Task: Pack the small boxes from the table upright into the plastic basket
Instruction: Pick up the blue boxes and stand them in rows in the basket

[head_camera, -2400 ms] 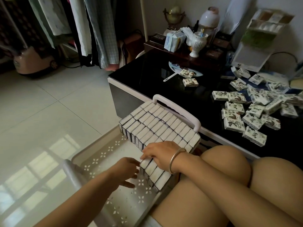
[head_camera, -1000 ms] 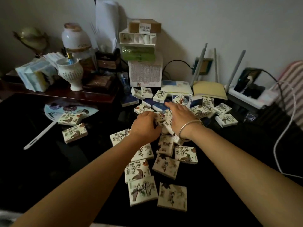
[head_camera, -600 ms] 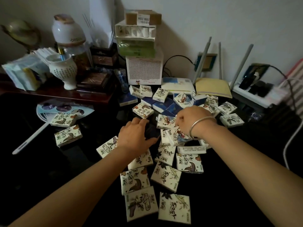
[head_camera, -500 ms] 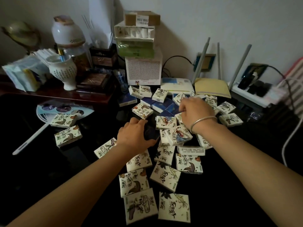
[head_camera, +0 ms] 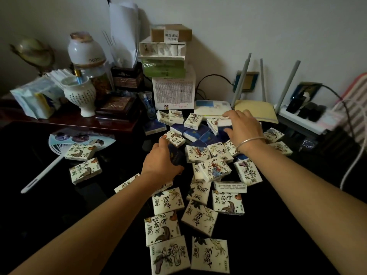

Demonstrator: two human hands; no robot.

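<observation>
Black table (head_camera: pixel 49 215), both my hands in the scattered small boxes (head_camera: pixel 199 219).

My left hand (head_camera: pixel 160 163) curls round a dark blue box (head_camera: pixel 176 155) at the middle of the heap, fingers closed on it. My right hand (head_camera: pixel 245 126) reaches to the far side, thumb and fingers pinching a blue-and-white box (head_camera: pixel 224 126) lifted at a tilt. Most of the printed boxes lie flat between and near my forearms; two more sit at the left on a paper fan (head_camera: pixel 79 138).
</observation>
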